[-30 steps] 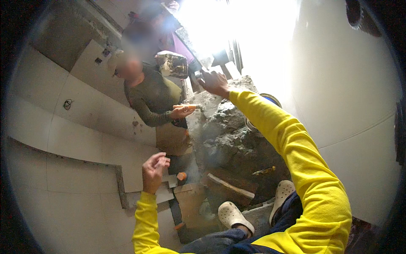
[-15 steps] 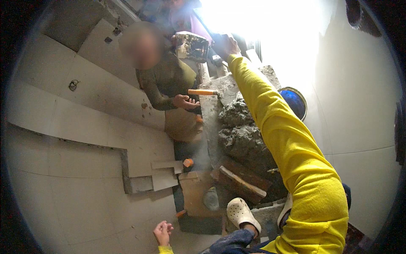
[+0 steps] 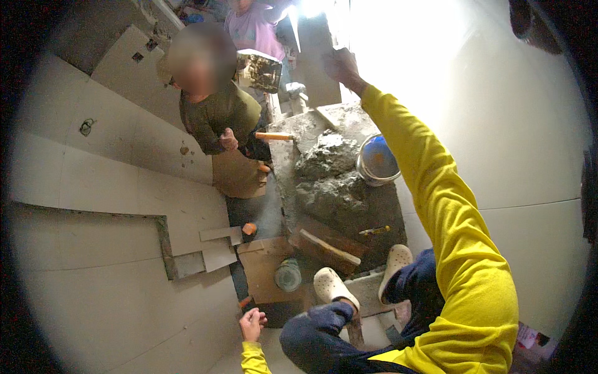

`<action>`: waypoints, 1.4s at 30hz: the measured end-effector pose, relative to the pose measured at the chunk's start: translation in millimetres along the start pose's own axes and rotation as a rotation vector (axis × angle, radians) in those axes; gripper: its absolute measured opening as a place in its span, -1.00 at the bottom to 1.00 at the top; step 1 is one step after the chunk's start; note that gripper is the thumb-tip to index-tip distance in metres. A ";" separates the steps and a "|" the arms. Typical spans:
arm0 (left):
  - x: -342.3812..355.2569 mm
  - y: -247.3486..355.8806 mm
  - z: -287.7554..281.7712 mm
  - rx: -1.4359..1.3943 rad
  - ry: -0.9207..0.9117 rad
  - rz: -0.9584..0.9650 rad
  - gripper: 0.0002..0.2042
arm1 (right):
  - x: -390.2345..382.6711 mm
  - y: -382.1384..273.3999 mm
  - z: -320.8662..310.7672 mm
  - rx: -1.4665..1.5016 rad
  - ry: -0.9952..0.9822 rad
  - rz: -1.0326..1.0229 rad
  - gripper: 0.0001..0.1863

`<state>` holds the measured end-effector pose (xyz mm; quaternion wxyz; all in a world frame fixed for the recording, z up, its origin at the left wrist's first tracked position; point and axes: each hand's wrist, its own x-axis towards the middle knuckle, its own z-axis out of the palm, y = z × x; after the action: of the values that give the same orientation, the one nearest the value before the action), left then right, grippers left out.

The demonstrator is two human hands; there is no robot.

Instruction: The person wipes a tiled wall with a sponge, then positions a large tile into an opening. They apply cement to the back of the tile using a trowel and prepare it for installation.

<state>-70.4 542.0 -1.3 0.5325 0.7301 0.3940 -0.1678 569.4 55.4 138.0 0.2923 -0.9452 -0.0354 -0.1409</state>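
Stretched far forward in a yellow sleeve, my right hand (image 3: 341,65) is raised beside a bright glare. Its fingers look closed, but the glare hides what they may hold. My left hand (image 3: 252,324) hangs low near the light wall panels, fingers loosely curled and holding nothing visible. Between my arms lies a heap of wet grey mortar (image 3: 327,165) on a board. An orange-handled tool (image 3: 274,136) rests at the board's left edge. A bucket, blue inside (image 3: 379,159), stands to the right of the mortar. A yellow pen-like tool (image 3: 375,230) lies nearer me.
A co-worker in a dark green shirt (image 3: 218,115) is at the far left of the board; another person in pink (image 3: 255,28) is behind. A wooden strip (image 3: 330,249) and a round jar-like container (image 3: 288,274) lie near my clogs (image 3: 335,288). Large pale tiles (image 3: 106,237) line the left.
My view has shifted, bringing the bucket and yellow tool into full sight. My left hand's fingers have curled in more. The co-worker's hand has drawn back from the orange-handled tool.
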 end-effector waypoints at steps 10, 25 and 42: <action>-63.7 333.1 72.8 -0.113 -0.352 0.397 -0.63 | -221.7 -59.4 -189.0 0.343 -0.029 -0.159 -0.68; -217.7 438.6 134.5 -0.857 -0.718 0.187 -0.42 | -336.0 -269.6 -489.5 0.625 -0.641 0.271 -0.67; -416.5 674.7 148.2 -1.432 -1.030 0.446 -0.46 | -395.6 -311.1 -644.1 1.027 0.261 0.212 -0.09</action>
<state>200.4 159.3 655.0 0.9890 0.1189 -0.0329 -0.0816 -14.2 -43.6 701.6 0.7315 -0.6536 0.0327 -0.1915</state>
